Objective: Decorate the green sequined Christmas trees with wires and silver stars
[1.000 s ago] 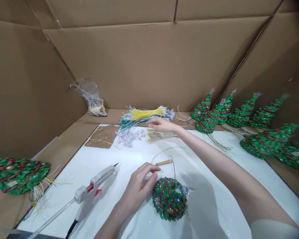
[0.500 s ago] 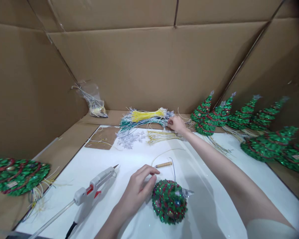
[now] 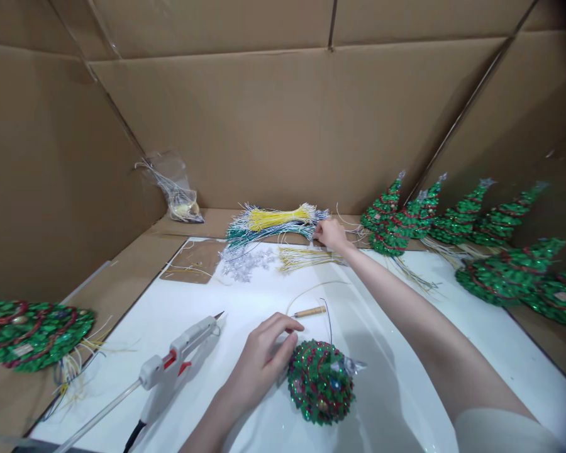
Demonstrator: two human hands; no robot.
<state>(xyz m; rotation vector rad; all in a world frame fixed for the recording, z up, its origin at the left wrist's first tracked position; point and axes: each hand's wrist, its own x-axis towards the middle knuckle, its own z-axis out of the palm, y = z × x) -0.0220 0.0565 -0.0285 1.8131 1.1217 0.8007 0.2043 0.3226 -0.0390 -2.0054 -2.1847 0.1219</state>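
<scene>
My left hand (image 3: 270,352) rests on the white board with its fingers loosely extended and apart, holding nothing. Beside its fingertips is a small glittery green Christmas tree (image 3: 319,384) with red garland and a silvery star, its tip toward me and the right. A thin dark wire (image 3: 329,318) sticks up behind it. Just beyond lies a wooden-handled awl (image 3: 310,312). At the back, my right hand (image 3: 331,235) has its fingers pinched together at the right end of a bundle of green, white-tipped wires (image 3: 264,234). What lies between those fingertips is too small to make out.
A glue gun (image 3: 183,349) lies at left, tip pointing away. Behind are a yellow wire bundle (image 3: 280,218), clear star pieces (image 3: 248,263), loose pale yellow wires (image 3: 306,258) and a plastic bag (image 3: 182,195). Finished-looking trees (image 3: 466,214) stand at right; another tree (image 3: 38,333) lies left.
My right hand has shifted slightly left along the end of the green wire bundle. The left hand and the tree beside it have stayed in place.
</scene>
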